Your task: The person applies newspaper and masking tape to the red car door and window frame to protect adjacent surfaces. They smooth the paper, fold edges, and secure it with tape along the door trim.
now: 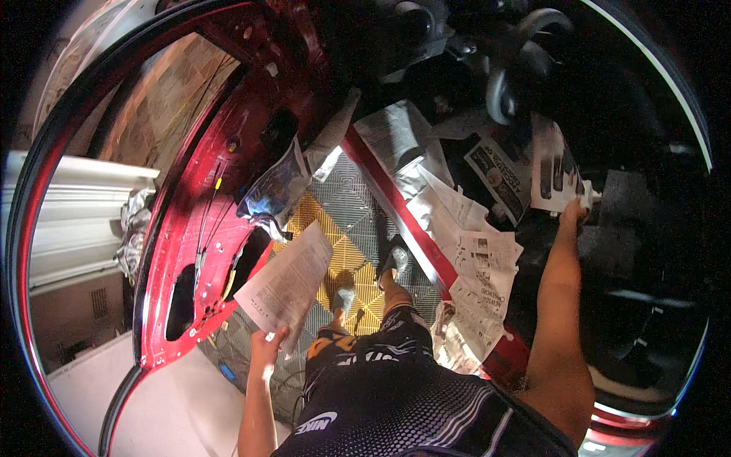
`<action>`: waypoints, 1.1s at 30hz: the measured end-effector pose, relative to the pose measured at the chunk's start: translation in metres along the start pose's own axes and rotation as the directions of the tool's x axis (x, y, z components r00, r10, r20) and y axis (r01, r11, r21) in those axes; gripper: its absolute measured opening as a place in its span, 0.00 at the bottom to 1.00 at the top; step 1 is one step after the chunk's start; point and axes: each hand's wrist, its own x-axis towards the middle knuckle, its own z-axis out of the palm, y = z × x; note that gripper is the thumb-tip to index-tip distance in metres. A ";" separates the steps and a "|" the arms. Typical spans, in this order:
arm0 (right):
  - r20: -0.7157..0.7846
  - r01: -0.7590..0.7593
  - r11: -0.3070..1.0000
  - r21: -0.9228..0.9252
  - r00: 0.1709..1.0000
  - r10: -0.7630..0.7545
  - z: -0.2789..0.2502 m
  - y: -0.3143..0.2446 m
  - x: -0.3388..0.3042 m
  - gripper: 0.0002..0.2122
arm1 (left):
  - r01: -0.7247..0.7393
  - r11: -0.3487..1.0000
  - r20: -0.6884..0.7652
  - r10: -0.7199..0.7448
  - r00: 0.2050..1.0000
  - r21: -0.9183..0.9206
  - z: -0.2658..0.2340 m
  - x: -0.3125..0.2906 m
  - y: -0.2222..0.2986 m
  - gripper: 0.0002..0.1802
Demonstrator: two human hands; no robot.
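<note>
While the left hand [268, 344] pinches the lower corner of a loose newspaper sheet [287, 283] between thumb and fingers, the right hand [576, 207] is stretched out to about one o'clock and closed on the lower edge of another newspaper page [550, 169] inside the car. The sheet in the left hand is pale, printed in small dark columns, held flat and tilted, its upper corner pointing toward twelve o'clock, over the yellow and grey grid floor tiles [352, 221]. The page under the right hand is white with heavy black blocks of print and lies against the dark cabin interior.

Between the two hands, more newspaper [474, 283] is spread in overlapping, creased layers along the red door sill [401, 207], running from eleven o'clock down to five. At nine o'clock from the left hand stands the open red car door [199, 245], stripped to bare metal with holes and wiring showing, a crumpled plastic sheet [272, 190] hanging off it.
</note>
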 end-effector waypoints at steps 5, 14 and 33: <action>0.225 -0.282 0.927 0.246 0.947 0.228 -0.006 0.028 0.022 0.32 | 0.027 0.997 0.042 -0.024 0.999 -0.079 0.036 0.010 0.017 0.16; 0.378 -0.272 0.702 0.658 0.926 0.004 -0.087 -0.040 -0.070 0.26 | -0.460 0.843 0.564 0.243 0.789 0.279 0.043 0.002 0.113 0.17; 0.879 -0.114 0.900 0.421 0.298 -0.373 -0.323 0.253 -0.610 0.24 | -0.660 0.750 0.803 0.362 0.474 0.051 -0.011 0.010 0.076 0.11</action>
